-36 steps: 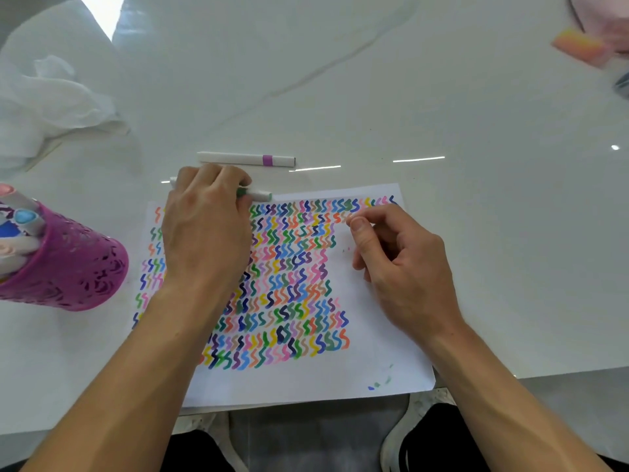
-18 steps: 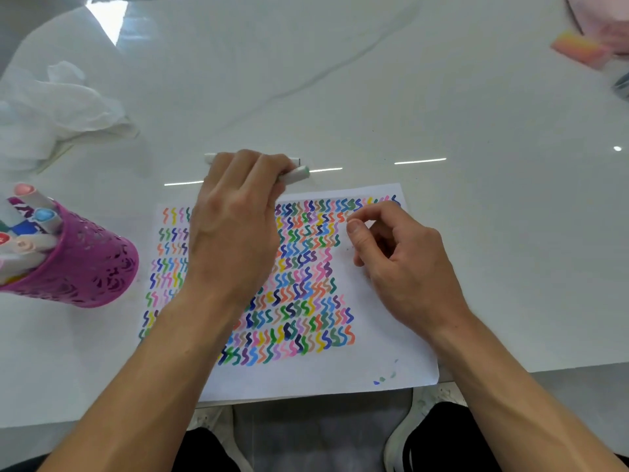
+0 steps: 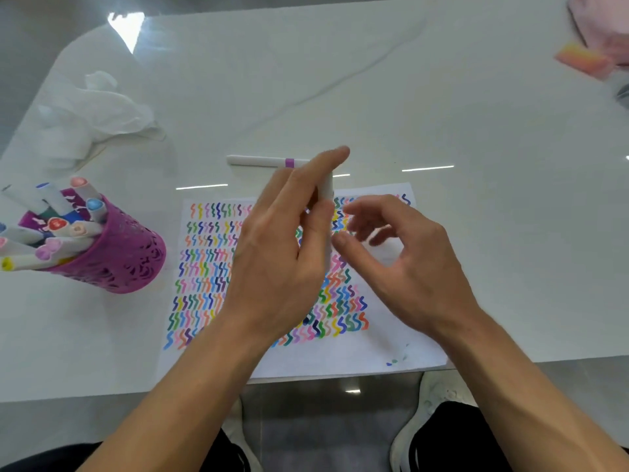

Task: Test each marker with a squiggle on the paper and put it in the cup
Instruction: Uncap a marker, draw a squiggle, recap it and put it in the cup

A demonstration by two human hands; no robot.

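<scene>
My left hand (image 3: 282, 247) grips a white marker (image 3: 327, 202), held roughly upright above the paper (image 3: 340, 359). The paper is covered with rows of coloured squiggles. My right hand (image 3: 405, 260) hovers just right of the marker with fingers loosely curled and nothing in it. A second white marker with a purple band (image 3: 269, 161) lies on the table behind the paper. The purple lattice cup (image 3: 119, 257) stands at the left, tilted in this wide view, holding several markers.
A crumpled white cloth (image 3: 88, 120) lies at the back left. A pink and orange object (image 3: 582, 59) sits at the far right corner. The table's front edge (image 3: 102, 390) runs just below the paper, with my shoes visible under it.
My left hand has lifted the green-banded marker off the table and turned it upright over the paper. My right hand has risen off the paper toward it.
</scene>
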